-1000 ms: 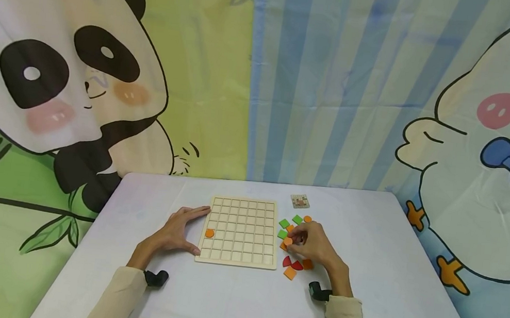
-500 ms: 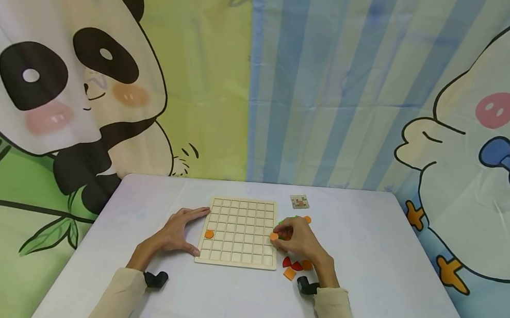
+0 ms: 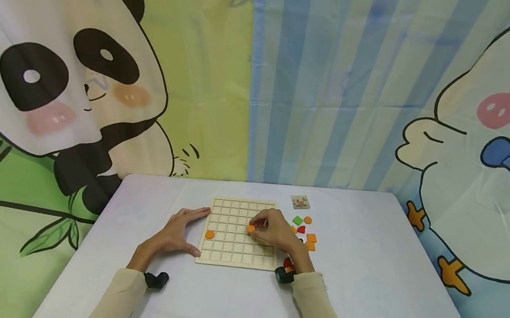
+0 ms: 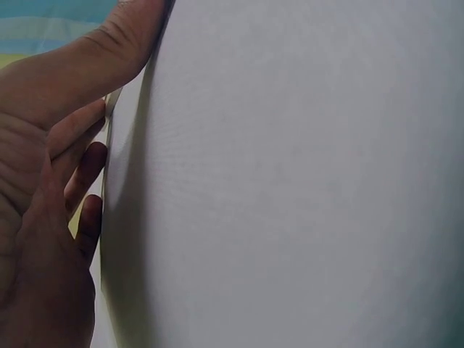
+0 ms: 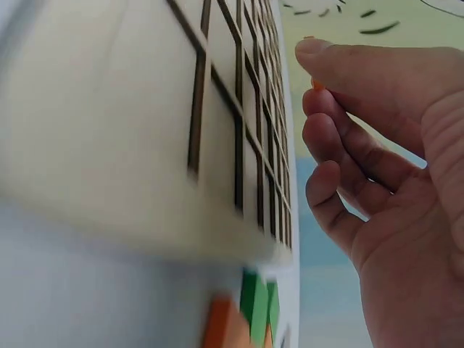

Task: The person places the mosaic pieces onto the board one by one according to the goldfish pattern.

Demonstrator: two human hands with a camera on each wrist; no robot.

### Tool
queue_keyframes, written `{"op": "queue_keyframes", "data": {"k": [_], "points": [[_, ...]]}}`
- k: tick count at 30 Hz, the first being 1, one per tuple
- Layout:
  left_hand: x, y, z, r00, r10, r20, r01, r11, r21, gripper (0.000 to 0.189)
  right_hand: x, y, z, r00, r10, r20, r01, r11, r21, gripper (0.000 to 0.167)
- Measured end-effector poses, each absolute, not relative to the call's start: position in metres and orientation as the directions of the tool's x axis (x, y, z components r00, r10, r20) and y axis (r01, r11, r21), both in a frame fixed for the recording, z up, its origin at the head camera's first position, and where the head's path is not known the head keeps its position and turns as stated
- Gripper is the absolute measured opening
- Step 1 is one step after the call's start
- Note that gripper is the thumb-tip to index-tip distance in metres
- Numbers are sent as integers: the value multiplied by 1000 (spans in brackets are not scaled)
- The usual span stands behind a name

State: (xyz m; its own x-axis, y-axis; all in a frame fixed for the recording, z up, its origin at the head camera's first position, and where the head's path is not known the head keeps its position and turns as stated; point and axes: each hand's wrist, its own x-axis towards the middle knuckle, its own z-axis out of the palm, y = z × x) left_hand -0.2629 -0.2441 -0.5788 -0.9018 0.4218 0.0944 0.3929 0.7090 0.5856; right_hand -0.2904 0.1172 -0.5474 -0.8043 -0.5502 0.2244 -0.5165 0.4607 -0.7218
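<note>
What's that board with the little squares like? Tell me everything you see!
The board is pale cream and looks wooden: flat, squarish, with a grid of small square cells inside a plain rim. It lies flat on the white table. One orange piece sits on it near its left edge, and the left hand touches that edge with thumb and fingers spread. The right hand is above its right part, pinching a second orange piece and hiding some cells.

The board (image 3: 226,255) is cream with a square grid, the discs (image 3: 210,234) orange, a tile (image 3: 298,220) green, the table (image 3: 211,305) white, the sleeves (image 3: 320,311) beige, and the curtain (image 3: 310,82) partly blue-striped.
</note>
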Motion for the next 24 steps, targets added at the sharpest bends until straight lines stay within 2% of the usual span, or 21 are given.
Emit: {"op": "queue_keyframes", "data": {"k": [5, 10, 24], "points": [[-261, -244, -580, -902, 420, 96, 392, 707, 589, 133, -300, 92, -544, -795, -572, 202, -517, 466, -718, 19], [-262, -245, -577, -899, 427, 96, 397, 703, 590, 131, -311, 73, -545, -763, -604, 232, -553, 423, -718, 20], [-262, -244, -576, -896, 434, 97, 400, 690, 604, 130, -320, 32, -551, -764, -600, 237, -547, 407, -732, 22]]}}
